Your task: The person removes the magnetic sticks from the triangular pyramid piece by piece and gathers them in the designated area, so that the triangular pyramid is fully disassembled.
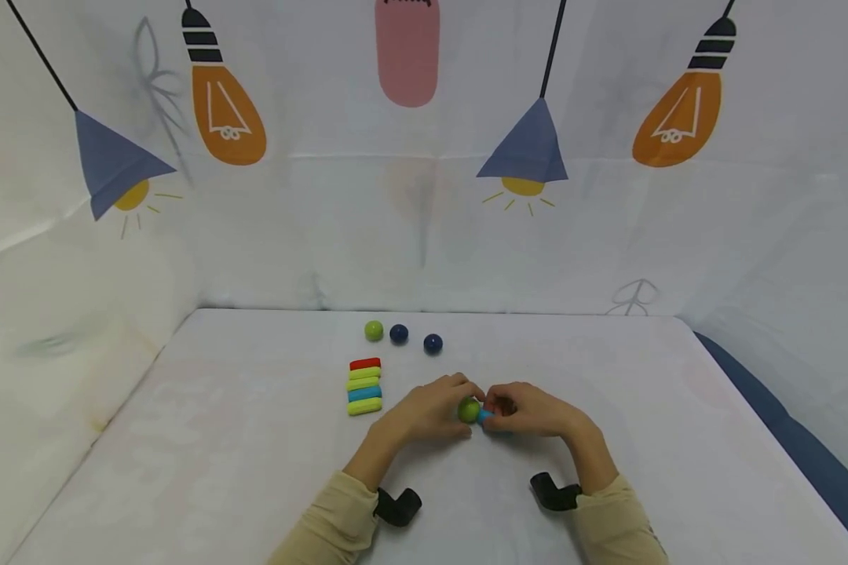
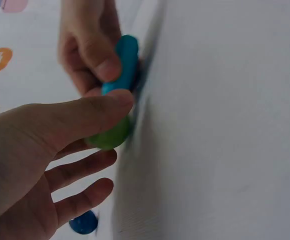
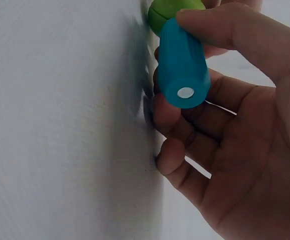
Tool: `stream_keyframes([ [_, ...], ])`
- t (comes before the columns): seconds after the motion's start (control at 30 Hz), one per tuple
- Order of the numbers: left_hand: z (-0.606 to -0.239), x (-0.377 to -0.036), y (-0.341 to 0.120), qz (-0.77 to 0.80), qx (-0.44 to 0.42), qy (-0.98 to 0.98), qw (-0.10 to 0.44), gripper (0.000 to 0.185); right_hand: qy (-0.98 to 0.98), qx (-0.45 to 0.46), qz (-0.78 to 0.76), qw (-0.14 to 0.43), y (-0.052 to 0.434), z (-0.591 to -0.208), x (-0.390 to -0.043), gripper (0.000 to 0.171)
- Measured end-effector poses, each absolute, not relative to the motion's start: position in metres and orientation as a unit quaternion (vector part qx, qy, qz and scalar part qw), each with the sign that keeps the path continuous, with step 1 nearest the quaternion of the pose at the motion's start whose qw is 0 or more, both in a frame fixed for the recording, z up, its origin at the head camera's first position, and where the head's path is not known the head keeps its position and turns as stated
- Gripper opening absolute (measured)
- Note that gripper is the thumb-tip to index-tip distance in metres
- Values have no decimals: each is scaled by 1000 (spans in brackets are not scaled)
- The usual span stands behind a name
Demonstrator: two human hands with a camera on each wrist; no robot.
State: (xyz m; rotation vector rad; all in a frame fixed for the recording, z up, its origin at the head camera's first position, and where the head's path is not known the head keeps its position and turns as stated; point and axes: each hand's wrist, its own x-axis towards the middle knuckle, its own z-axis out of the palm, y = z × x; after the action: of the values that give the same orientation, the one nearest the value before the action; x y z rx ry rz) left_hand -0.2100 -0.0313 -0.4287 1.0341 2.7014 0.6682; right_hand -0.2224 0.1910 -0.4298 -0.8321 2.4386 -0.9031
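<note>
My left hand (image 1: pixel 440 408) pinches a green ball (image 1: pixel 469 410) between thumb and fingers, low over the white table (image 1: pixel 254 439). My right hand (image 1: pixel 530 410) grips a short blue stick (image 1: pixel 485 416), and one end of it meets the ball. In the left wrist view my thumb lies across the green ball (image 2: pixel 110 136), with the blue stick (image 2: pixel 124 65) just beyond it in the right hand (image 2: pixel 87 45). The right wrist view shows the blue stick (image 3: pixel 182 65) end-on with a small white disc in its tip, and the green ball (image 3: pixel 165 12) behind it.
A row of short sticks (image 1: pixel 363 386), red, green and blue, lies to the left of my hands. Farther back sit a green ball (image 1: pixel 374 330) and two navy balls (image 1: pixel 399 333) (image 1: pixel 433 343). A printed backdrop walls the table on three sides.
</note>
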Motion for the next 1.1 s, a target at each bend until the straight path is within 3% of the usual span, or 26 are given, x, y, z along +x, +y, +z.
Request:
stream_keyframes([
  [0.23,-435,-212,-26,234,344,907,72,33,867,-304,-332,215,190,-432,-222,15],
  [0.5,-434,-224,-25,225,312,922,48,34,852,-298,-360,234,194,-435,-223,14],
  [0.77,-428,-253,-23,173,314,933,-11,33,849,-281,-379,236,194,-435,-223,14],
  [1.1,-410,-295,-14,132,307,943,-6,31,849,-276,-381,241,192,-436,-224,15],
])
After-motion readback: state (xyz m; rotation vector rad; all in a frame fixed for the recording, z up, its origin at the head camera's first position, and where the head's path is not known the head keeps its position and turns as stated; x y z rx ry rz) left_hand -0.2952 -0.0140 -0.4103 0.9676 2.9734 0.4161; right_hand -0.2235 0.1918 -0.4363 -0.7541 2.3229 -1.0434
